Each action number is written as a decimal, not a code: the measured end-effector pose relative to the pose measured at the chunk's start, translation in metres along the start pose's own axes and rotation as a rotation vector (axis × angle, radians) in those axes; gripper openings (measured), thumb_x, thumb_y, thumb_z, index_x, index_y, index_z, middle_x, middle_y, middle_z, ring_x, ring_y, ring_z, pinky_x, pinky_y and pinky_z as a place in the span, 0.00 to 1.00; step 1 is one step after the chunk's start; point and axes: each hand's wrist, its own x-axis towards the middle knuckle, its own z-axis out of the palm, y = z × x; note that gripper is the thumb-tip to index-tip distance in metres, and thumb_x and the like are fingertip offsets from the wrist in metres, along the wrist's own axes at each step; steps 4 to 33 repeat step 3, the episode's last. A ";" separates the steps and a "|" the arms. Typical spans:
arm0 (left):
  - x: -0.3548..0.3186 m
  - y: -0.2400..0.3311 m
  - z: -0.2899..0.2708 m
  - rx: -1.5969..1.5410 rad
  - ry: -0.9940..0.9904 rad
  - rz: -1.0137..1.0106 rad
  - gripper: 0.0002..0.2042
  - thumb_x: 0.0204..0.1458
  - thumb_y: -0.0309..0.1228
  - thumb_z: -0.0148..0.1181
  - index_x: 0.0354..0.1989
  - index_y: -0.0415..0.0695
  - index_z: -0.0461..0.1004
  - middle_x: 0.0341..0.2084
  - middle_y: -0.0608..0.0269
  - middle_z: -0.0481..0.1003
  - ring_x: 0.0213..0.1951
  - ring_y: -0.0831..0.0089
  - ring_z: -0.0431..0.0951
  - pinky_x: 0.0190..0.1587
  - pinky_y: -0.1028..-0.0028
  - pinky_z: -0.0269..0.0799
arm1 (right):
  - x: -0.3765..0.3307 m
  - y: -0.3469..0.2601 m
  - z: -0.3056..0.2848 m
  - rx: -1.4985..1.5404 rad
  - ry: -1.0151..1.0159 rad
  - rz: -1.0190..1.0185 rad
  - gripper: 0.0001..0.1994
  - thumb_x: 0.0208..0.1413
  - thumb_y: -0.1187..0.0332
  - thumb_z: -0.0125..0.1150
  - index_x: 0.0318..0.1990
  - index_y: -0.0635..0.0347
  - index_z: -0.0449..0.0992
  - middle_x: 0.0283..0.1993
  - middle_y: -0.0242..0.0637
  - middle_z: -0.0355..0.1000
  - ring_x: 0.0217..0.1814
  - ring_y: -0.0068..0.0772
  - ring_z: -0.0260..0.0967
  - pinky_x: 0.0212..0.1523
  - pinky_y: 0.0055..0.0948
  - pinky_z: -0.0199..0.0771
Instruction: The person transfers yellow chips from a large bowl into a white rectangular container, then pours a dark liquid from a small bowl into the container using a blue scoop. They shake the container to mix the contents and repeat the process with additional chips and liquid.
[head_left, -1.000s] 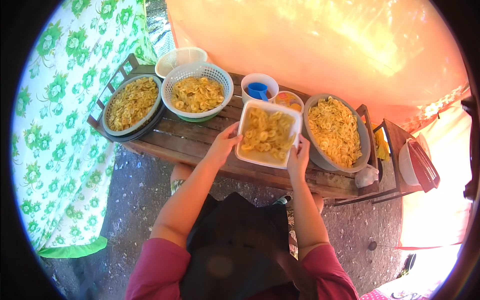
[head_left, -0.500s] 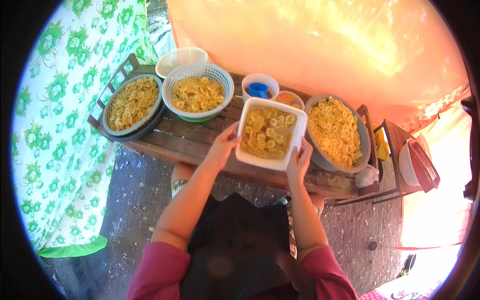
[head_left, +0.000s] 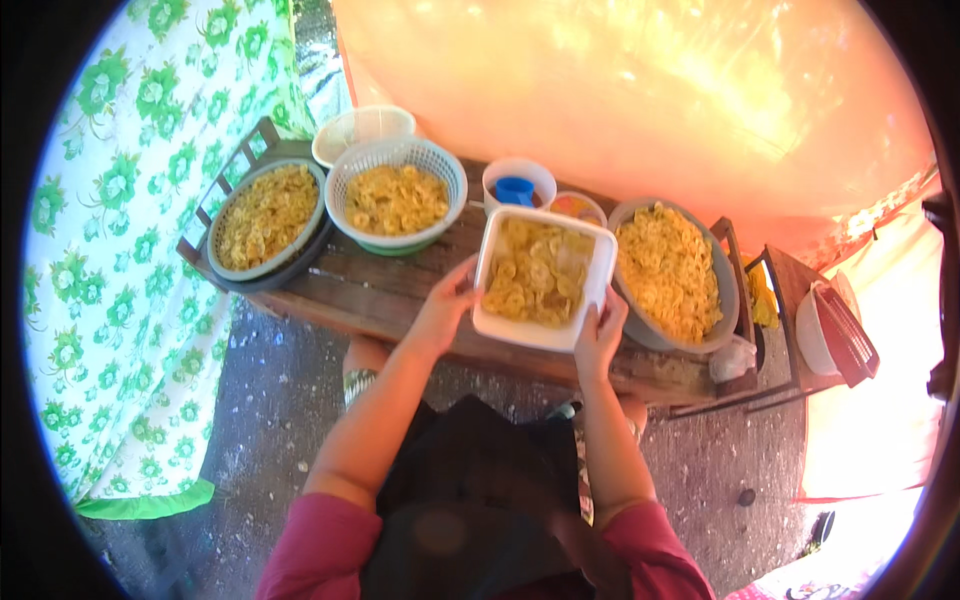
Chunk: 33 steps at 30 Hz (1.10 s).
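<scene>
A white rectangular tub (head_left: 489,322) full of yellow sliced chips sits at the front of a dark wooden bench (head_left: 380,292). My left hand (head_left: 446,308) grips the tub's left edge. At the tub's lower right corner my right hand (head_left: 599,335) holds its rim. The tub rests between a white mesh basket of chips (head_left: 398,198) on the left and a grey basin of chips (head_left: 672,272) on the right.
A dark round pan of chips (head_left: 264,214) stands at the bench's left end, with an empty white bowl (head_left: 360,128) behind it. A small white cup with a blue scoop (head_left: 517,186) and an orange bowl (head_left: 577,206) sit behind the tub. A flowered cloth (head_left: 110,250) hangs left, an orange sheet (head_left: 640,100) behind.
The tub has shifted slightly between my hands and its chips have resettled. Both hands keep their hold on its edges.
</scene>
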 end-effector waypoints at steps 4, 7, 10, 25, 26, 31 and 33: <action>0.018 0.003 -0.009 0.088 -0.024 -0.138 0.27 0.54 0.23 0.56 0.64 0.48 0.61 0.45 0.64 0.70 0.47 0.76 0.68 0.52 0.75 0.64 | 0.014 -0.006 0.001 -0.074 -0.076 0.095 0.18 0.58 0.76 0.48 0.57 0.59 0.62 0.36 0.37 0.66 0.34 0.27 0.64 0.40 0.26 0.66; 0.018 0.003 -0.009 0.088 -0.024 -0.138 0.27 0.54 0.23 0.56 0.64 0.48 0.61 0.45 0.64 0.70 0.47 0.76 0.68 0.52 0.75 0.64 | 0.014 -0.006 0.001 -0.074 -0.076 0.095 0.18 0.58 0.76 0.48 0.57 0.59 0.62 0.36 0.37 0.66 0.34 0.27 0.64 0.40 0.26 0.66; 0.018 0.003 -0.009 0.088 -0.024 -0.138 0.27 0.54 0.23 0.56 0.64 0.48 0.61 0.45 0.64 0.70 0.47 0.76 0.68 0.52 0.75 0.64 | 0.014 -0.006 0.001 -0.074 -0.076 0.095 0.18 0.58 0.76 0.48 0.57 0.59 0.62 0.36 0.37 0.66 0.34 0.27 0.64 0.40 0.26 0.66; 0.018 0.003 -0.009 0.088 -0.024 -0.138 0.27 0.54 0.23 0.56 0.64 0.48 0.61 0.45 0.64 0.70 0.47 0.76 0.68 0.52 0.75 0.64 | 0.014 -0.006 0.001 -0.074 -0.076 0.095 0.18 0.58 0.76 0.48 0.57 0.59 0.62 0.36 0.37 0.66 0.34 0.27 0.64 0.40 0.26 0.66; 0.018 0.003 -0.009 0.088 -0.024 -0.138 0.27 0.54 0.23 0.56 0.64 0.48 0.61 0.45 0.64 0.70 0.47 0.76 0.68 0.52 0.75 0.64 | 0.014 -0.006 0.001 -0.074 -0.076 0.095 0.18 0.58 0.76 0.48 0.57 0.59 0.62 0.36 0.37 0.66 0.34 0.27 0.64 0.40 0.26 0.66; 0.018 0.003 -0.009 0.088 -0.024 -0.138 0.27 0.54 0.23 0.56 0.64 0.48 0.61 0.45 0.64 0.70 0.47 0.76 0.68 0.52 0.75 0.64 | 0.014 -0.006 0.001 -0.074 -0.076 0.095 0.18 0.58 0.76 0.48 0.57 0.59 0.62 0.36 0.37 0.66 0.34 0.27 0.64 0.40 0.26 0.66; 0.018 0.003 -0.009 0.088 -0.024 -0.138 0.27 0.54 0.23 0.56 0.64 0.48 0.61 0.45 0.64 0.70 0.47 0.76 0.68 0.52 0.75 0.64 | 0.014 -0.006 0.001 -0.074 -0.076 0.095 0.18 0.58 0.76 0.48 0.57 0.59 0.62 0.36 0.37 0.66 0.34 0.27 0.64 0.40 0.26 0.66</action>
